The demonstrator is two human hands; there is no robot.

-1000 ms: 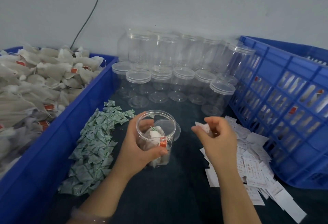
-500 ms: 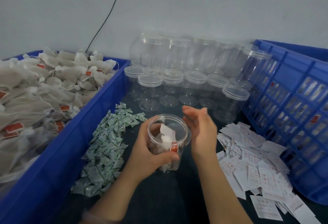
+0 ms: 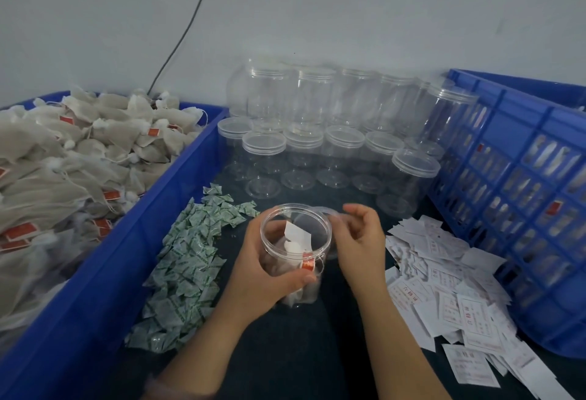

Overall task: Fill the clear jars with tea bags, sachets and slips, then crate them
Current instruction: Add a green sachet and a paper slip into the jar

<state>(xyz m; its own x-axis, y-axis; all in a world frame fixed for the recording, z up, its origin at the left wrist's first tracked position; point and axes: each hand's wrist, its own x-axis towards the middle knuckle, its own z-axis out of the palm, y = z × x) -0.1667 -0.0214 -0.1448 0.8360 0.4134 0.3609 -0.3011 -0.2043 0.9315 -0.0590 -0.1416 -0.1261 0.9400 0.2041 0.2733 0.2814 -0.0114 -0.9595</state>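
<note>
— At the middle of the tabletop (image 3: 301,352), how far is the jar (image 3: 295,241) judged to be filled?

— It is gripped round its wall by the left hand (image 3: 263,276) and held open. One tea bag (image 3: 306,293) with an orange tag and one white slip (image 3: 298,234) are seen inside. A sachet cannot be made out through the plastic.

— And the right hand (image 3: 361,241)?

— Its fingers are curled just beside the rim, where a clear lid (image 3: 328,214) is glimpsed. Whether the lid is actually pinched cannot be told. Capping is judged to be the step in hand.

— What is left to be done?

— Much. Lidded empty jars (image 3: 317,133) are ranked against the wall. A bin (image 3: 177,184) on the left is heaped with tea bags (image 3: 79,152). Loose piles of sachets (image 3: 190,257) and slips (image 3: 450,288) are spread to either side of the jar. Pale shapes with orange tags are seen through the slots of the crate (image 3: 523,177) on the right, so some filled jars are taken to be crated already. This one is not yet crated.

— Can any writing be read?

— Red characters in a framed block are printed on the slips, and green print on the sachets, but none of it can be read at this sharpness. No brand is shown on the jars, bin or crate.
</note>
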